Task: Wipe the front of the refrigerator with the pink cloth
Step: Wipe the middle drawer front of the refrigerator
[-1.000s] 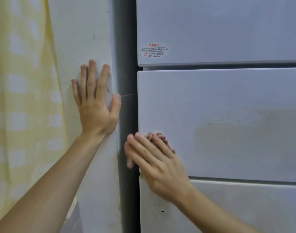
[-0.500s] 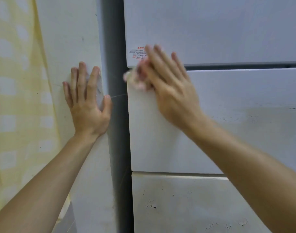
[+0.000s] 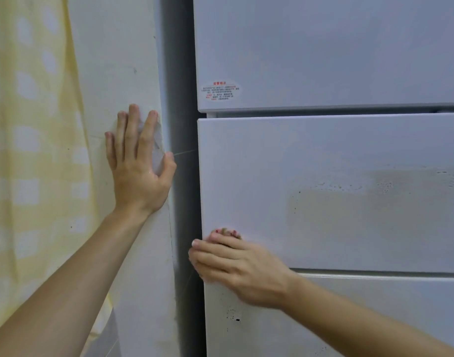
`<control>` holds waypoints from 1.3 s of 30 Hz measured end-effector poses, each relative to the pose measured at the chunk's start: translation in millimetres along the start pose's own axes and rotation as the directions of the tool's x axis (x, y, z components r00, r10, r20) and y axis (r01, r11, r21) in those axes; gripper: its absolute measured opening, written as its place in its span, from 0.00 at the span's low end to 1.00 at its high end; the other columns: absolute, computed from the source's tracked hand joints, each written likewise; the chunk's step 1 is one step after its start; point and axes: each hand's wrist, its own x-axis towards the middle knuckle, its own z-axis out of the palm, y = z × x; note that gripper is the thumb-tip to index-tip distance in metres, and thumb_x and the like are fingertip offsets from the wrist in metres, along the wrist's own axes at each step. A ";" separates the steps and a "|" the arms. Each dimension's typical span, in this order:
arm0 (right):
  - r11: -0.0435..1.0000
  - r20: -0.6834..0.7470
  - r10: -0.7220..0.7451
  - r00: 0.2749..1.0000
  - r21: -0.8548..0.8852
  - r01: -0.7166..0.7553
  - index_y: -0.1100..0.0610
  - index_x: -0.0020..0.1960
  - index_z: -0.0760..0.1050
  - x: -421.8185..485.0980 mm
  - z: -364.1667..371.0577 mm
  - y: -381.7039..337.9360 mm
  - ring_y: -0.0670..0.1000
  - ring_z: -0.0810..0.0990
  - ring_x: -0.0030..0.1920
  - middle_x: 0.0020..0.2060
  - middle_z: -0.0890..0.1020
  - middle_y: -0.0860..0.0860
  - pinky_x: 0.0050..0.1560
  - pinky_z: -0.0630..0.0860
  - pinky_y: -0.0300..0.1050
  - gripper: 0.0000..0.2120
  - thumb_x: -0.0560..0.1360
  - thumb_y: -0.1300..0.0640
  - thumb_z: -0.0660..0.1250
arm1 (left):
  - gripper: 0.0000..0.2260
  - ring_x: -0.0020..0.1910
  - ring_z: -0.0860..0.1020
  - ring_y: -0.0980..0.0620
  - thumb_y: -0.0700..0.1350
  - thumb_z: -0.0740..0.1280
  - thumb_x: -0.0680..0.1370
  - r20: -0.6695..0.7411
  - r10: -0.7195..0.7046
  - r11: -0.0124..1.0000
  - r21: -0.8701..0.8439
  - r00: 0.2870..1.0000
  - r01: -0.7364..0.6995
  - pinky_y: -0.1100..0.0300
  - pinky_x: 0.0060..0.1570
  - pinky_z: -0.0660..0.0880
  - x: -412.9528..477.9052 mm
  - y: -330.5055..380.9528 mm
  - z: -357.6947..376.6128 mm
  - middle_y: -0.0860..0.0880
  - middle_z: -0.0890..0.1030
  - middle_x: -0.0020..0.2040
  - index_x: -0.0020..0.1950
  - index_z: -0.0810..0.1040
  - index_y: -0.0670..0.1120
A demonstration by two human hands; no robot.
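The white refrigerator (image 3: 323, 150) fills the right side, its front split into three panels by horizontal seams. My right hand (image 3: 241, 271) lies over the lower left corner of the middle panel, fingers stretched leftward, pressing the pink cloth (image 3: 227, 231) against the door. Only a small crumpled bit of cloth shows above my fingers; the hand hides the remainder. My left hand (image 3: 135, 171) rests flat on the white wall (image 3: 117, 60) beside the refrigerator, fingers spread upward, holding nothing.
A dark gap (image 3: 183, 99) separates wall and refrigerator. A yellow checked curtain (image 3: 27, 150) hangs at the left. A red-lettered sticker (image 3: 220, 90) sits on the upper panel. A brownish smear (image 3: 375, 202) marks the middle panel, and black specks (image 3: 233, 318) dot the lower one.
My right hand went with the cloth from the middle panel's lower left corner up to its top corner and back down. My left hand stayed on the wall.
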 end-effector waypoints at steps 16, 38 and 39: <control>0.895 -0.252 0.443 0.861 0.064 -0.441 0.61 0.82 0.61 -28.7 -29.4 31.1 0.56 0.56 0.84 0.82 0.61 0.57 0.84 0.54 0.55 0.35 0.76 0.71 0.58 | 0.28 0.84 0.54 0.42 0.45 0.55 0.82 0.035 0.104 0.989 -0.111 0.994 -0.100 0.37 0.81 0.48 -33.2 83.8 18.5 0.41 0.58 0.84 0.83 0.63 0.45; 0.782 -0.395 0.591 0.703 0.067 -0.619 0.56 0.82 0.64 -58.5 -36.9 54.7 0.58 0.57 0.84 0.82 0.61 0.59 0.83 0.54 0.55 0.30 0.80 0.65 0.62 | 0.28 0.84 0.55 0.40 0.38 0.57 0.80 -0.003 0.103 0.986 -0.129 0.995 -0.102 0.38 0.81 0.54 -44.5 120.9 29.2 0.39 0.60 0.83 0.82 0.63 0.39; 0.805 -0.353 0.568 0.743 0.049 -0.591 0.55 0.82 0.65 -71.6 -28.1 38.9 0.58 0.57 0.84 0.82 0.61 0.59 0.83 0.54 0.54 0.31 0.79 0.65 0.63 | 0.28 0.84 0.55 0.39 0.38 0.57 0.80 -0.005 0.105 0.986 -0.130 0.994 -0.105 0.39 0.82 0.54 -44.8 121.7 29.4 0.39 0.60 0.83 0.82 0.63 0.39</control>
